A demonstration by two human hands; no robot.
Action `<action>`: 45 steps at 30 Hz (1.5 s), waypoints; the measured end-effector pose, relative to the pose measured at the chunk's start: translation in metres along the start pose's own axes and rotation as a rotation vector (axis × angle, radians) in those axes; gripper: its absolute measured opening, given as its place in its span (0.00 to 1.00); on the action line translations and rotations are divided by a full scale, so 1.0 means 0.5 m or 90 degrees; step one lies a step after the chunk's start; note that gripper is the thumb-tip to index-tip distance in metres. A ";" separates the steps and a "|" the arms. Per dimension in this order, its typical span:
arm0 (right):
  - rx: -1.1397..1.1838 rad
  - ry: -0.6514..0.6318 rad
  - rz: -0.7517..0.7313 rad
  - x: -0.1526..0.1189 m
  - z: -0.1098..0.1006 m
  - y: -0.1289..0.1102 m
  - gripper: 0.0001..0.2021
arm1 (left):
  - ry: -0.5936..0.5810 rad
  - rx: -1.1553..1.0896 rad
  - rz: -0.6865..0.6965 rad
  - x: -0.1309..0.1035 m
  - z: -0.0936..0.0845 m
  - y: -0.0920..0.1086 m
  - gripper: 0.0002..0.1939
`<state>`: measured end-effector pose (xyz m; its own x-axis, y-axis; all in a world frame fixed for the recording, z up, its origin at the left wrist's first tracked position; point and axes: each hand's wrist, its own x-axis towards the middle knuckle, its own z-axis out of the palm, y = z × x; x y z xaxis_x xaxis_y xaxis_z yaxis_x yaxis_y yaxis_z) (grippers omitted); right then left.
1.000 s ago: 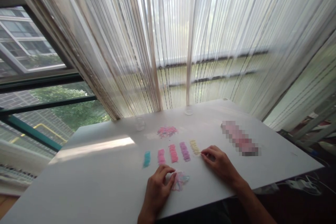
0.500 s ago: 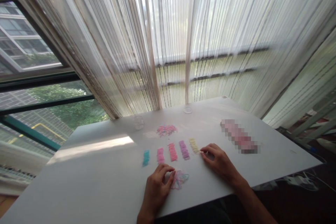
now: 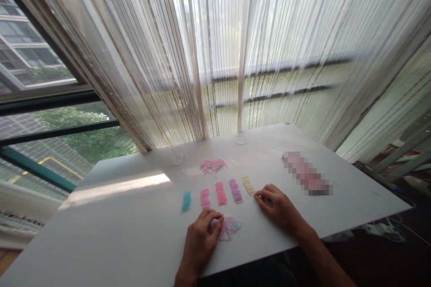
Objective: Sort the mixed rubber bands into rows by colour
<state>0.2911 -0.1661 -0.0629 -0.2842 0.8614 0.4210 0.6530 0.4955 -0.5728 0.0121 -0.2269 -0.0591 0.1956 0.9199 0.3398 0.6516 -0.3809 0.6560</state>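
My right hand (image 3: 275, 202) is pinched at the near end of a yellow row of small hair ties (image 3: 248, 185). A pale yellow tie is at its fingertips, mostly hidden. My left hand (image 3: 203, 233) rests with thumb and forefinger together beside a loose mixed heap of thin loop-shaped ties (image 3: 230, 228); I cannot make out what they hold. Further left lie rows of purple ties (image 3: 235, 191), coral ties (image 3: 221, 193), pink ties (image 3: 205, 198) and teal ties (image 3: 186, 201). The pink row ends just above my left fingers.
Behind the rows lies a pink mixed pile (image 3: 213, 166). A clear round container (image 3: 178, 156) and a clear lid (image 3: 240, 140) stand near the back edge of the white table (image 3: 128, 233). A blurred-out pink object (image 3: 306, 174) lies at right. Curtains (image 3: 218, 45) hang behind.
My right hand has shifted slightly left, bringing its pinched fingertips to the end of the yellow row. My left hand stays by the loose heap. The view has tilted very slightly.
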 end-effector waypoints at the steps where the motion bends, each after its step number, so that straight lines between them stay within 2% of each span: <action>1: 0.002 0.001 -0.004 0.000 0.000 0.000 0.08 | 0.001 -0.001 0.000 0.000 0.000 0.001 0.08; 5: 0.002 -0.012 -0.031 0.000 -0.004 -0.003 0.09 | -0.001 -0.001 0.001 0.000 -0.002 0.003 0.09; 12: 0.000 -0.016 -0.016 0.001 -0.007 -0.010 0.10 | -0.010 0.000 -0.014 0.000 -0.004 0.003 0.10; 20: 0.080 0.022 0.000 0.004 -0.012 -0.006 0.10 | -0.013 -0.037 -0.029 0.001 -0.006 0.006 0.11; 23: 0.107 0.000 0.007 0.026 -0.030 -0.012 0.10 | -0.028 -0.065 -0.032 0.007 -0.016 0.014 0.11; 26: 0.121 -0.021 -0.003 0.078 -0.054 -0.015 0.10 | -0.062 -0.077 -0.018 0.021 -0.036 0.024 0.12; 28: 0.136 -0.017 -0.007 0.127 -0.063 -0.008 0.12 | -0.074 -0.073 0.003 0.040 -0.053 0.028 0.13; 30: 0.154 -0.017 0.027 0.181 -0.061 0.009 0.13 | -0.078 -0.061 0.027 0.070 -0.074 0.028 0.13; 33: 0.157 -0.014 0.057 0.249 -0.039 0.046 0.15 | -0.086 -0.019 0.045 0.135 -0.106 0.011 0.13; 35: 0.159 -0.010 0.073 0.276 -0.021 0.070 0.16 | -0.097 0.045 0.042 0.184 -0.127 -0.010 0.13; 38: 0.161 0.000 0.087 0.287 0.002 0.099 0.18 | -0.108 0.108 0.025 0.253 -0.158 -0.049 0.12; 41: 0.156 0.005 0.096 0.275 0.013 0.116 0.19 | -0.124 0.139 0.005 0.307 -0.183 -0.084 0.13; 45: 0.137 0.010 0.098 0.256 0.016 0.126 0.18 | -0.148 0.167 -0.031 0.351 -0.191 -0.115 0.14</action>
<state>0.2901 -0.0239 -0.0510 -0.1810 0.9276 0.3267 0.5231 0.3721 -0.7667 -0.0611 -0.0524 0.0271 0.3014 0.9445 0.1305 0.8241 -0.3269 0.4626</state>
